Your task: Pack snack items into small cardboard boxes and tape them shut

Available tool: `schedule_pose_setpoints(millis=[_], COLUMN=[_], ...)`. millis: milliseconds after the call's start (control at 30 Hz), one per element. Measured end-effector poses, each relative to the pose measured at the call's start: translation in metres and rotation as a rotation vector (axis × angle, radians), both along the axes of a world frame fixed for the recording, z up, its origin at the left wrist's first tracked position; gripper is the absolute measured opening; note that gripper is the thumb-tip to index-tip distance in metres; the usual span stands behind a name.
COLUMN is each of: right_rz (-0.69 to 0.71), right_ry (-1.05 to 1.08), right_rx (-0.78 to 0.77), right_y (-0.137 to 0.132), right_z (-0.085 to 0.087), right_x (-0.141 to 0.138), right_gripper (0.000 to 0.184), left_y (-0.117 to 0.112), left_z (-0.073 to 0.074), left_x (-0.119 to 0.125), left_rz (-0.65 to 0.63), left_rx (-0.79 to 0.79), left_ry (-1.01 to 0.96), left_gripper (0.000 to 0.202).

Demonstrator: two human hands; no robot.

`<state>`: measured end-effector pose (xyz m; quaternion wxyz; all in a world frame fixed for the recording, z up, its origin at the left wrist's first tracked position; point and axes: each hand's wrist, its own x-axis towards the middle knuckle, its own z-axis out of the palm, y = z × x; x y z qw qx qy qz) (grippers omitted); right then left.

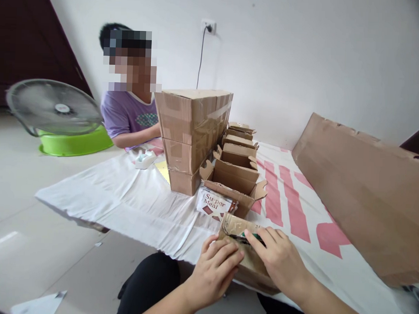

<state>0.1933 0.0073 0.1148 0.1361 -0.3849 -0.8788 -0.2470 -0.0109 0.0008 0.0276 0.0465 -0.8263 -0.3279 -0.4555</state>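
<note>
On the near table edge, in front of my knees, lies a small brown cardboard box with a dark slit along its lid, its far end towards the other boxes. My left hand grips its left side, fingers bent over the top. Opposite it, my right hand holds the right side with its index finger reaching to the slit; the thumb is hidden. Something green shows under the right fingers. Just beyond stands an open cardboard box with flaps raised. Against its near side leans a white "Su-per Meal" packet.
Taped closed boxes form a tall stack left of a row of open boxes. A large cardboard sheet stands at right. A white tape dispenser, a seated person and a fan are at left.
</note>
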Motion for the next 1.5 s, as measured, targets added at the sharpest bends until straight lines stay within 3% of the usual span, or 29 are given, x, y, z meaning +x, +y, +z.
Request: schedule_pose_setpoints(millis=[333, 667, 833, 1033, 1300, 1500], right_rz=[-0.01, -0.007, 0.038, -0.108, -0.106, -0.164], right_ry=[-0.02, -0.012, -0.047, 0.049, 0.0, -0.011], right_rx=[-0.038, -0.038, -0.041, 0.003, -0.068, -0.147], right_y=[-0.008, -0.001, -0.01, -0.026, -0.038, -0.047], right_z=[0.01, -0.003, 0.005, 0.022, 0.009, 0.022], right_x=[0.019, 0.007, 0.031, 0.064, 0.078, 0.109], right_gripper=[0.038, 0.033, 0.031, 0.043, 0.043, 0.038], left_y=[0.001, 0.0, 0.0, 0.001, 0.001, 0.001], left_z=[-0.002, 0.0, 0.0, 0.002, 0.008, 0.01], left_x=[0.001, -0.001, -0.002, -0.003, -0.004, -0.004], left_rz=[-0.013, -0.027, -0.02, -0.02, -0.031, -0.02], left_rx=[0.006, -0.007, -0.011, 0.006, 0.019, 0.018], left_ry=[-0.01, -0.015, -0.022, -0.014, 0.007, 0.02], left_gripper=[0.027, 0.026, 0.027, 0.027, 0.026, 0.026])
